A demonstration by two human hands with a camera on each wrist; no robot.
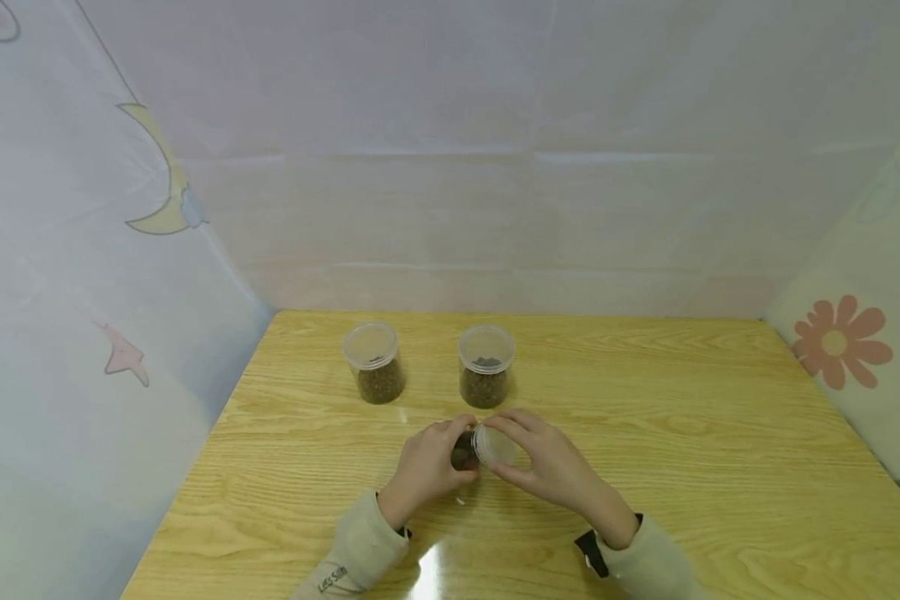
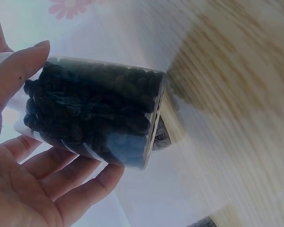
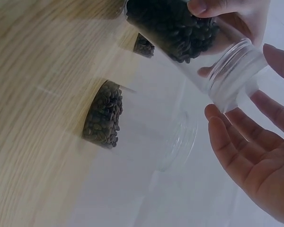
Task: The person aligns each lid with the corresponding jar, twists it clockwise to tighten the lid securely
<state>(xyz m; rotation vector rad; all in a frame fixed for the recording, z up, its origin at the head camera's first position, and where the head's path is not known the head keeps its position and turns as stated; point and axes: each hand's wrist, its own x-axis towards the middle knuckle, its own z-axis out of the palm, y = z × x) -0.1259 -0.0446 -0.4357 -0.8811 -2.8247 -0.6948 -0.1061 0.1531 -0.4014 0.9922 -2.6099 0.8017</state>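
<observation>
A clear jar [image 1: 465,452] of dark beans is tilted above the table, its whitish clear lid [image 1: 497,446] toward the right. My left hand [image 1: 429,462] grips the jar's body, thumb on one side and fingers on the other. In the left wrist view, black beans [image 2: 90,101] fill much of the jar. My right hand [image 1: 558,467] holds the lid end, thumb and fingers around its rim. In the right wrist view the lid [image 3: 236,75] sits over the jar's mouth, with a gap between beans and lid. Whether it is loose, I cannot tell.
Two clear lidded jars stand upright behind my hands, one to the left [image 1: 380,383] and one nearer the middle [image 1: 484,386], each partly filled with brown beans. The wooden table [image 1: 682,417] is bounded by a printed cloth [image 1: 435,208] at the back and sides.
</observation>
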